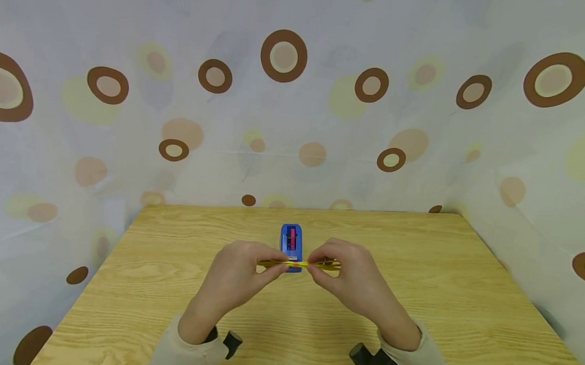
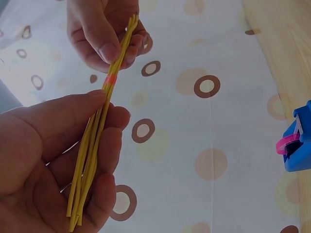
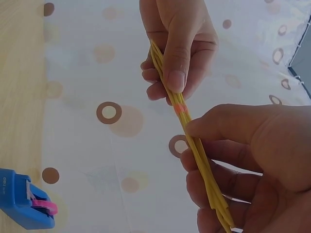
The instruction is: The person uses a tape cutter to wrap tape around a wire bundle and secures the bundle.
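Note:
A bundle of thin yellow wires (image 2: pixel 99 119) is held level above the table, with a band of pinkish-orange tape (image 3: pixel 180 108) round its middle. My left hand (image 1: pixel 238 272) pinches the bundle between thumb and fingers just left of the band. On the other side of the band, my right hand (image 1: pixel 352 278) grips it the same way. In both wrist views the strands run along the fingers and their loose ends spread slightly. Just beyond the hands stands a blue tape dispenser (image 1: pixel 284 241) carrying a pink tape roll (image 3: pixel 44 207); neither hand visibly touches it.
The wooden table (image 1: pixel 199 227) spreads out under both hands. A pale sheet (image 1: pixel 319 119) printed with brown rings and spots hangs behind the table and along its sides. Dark wrist mounts (image 1: pixel 374 360) stick out at the sleeves.

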`<action>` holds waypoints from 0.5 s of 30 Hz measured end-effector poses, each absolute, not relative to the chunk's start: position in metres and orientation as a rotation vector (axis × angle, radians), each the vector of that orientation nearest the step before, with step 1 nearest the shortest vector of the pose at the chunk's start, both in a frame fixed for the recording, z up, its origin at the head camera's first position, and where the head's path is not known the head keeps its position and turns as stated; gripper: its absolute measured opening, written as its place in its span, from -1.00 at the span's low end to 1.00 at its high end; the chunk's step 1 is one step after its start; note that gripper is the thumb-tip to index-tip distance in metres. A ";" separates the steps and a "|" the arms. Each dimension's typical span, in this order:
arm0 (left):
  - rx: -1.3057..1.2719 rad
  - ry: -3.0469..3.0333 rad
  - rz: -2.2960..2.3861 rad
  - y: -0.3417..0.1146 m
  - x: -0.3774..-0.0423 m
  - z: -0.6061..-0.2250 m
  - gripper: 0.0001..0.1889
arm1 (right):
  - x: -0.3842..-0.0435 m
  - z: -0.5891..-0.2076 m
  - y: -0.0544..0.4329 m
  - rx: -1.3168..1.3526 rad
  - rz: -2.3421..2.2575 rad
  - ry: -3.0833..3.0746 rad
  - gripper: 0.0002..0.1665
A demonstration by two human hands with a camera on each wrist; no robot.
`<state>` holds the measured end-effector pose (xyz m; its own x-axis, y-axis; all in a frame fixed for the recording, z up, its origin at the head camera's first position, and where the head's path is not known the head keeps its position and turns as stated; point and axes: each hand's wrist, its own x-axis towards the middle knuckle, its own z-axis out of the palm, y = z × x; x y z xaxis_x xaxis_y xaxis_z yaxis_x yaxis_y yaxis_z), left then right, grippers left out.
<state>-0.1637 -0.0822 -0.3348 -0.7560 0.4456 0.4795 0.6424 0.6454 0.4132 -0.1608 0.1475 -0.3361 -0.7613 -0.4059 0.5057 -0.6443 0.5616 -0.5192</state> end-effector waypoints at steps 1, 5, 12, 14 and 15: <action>-0.869 -2.529 -0.828 -0.083 -0.164 -0.335 -0.87 | -0.161 -0.336 0.148 0.860 1.022 -2.470 -0.87; -0.871 -2.522 -0.839 -0.084 -0.164 -0.336 -0.86 | -0.161 -0.337 0.149 0.855 1.031 -2.466 -0.87; -0.858 -2.530 -0.843 -0.085 -0.164 -0.337 -0.88 | -0.162 -0.339 0.151 0.850 1.034 -2.464 -0.86; -0.853 -2.528 -0.841 -0.086 -0.164 -0.336 -0.88 | -0.163 -0.339 0.152 0.848 1.035 -2.466 -0.85; -0.852 -2.527 -0.842 -0.086 -0.164 -0.336 -0.88 | -0.162 -0.339 0.152 0.847 1.038 -2.465 -0.85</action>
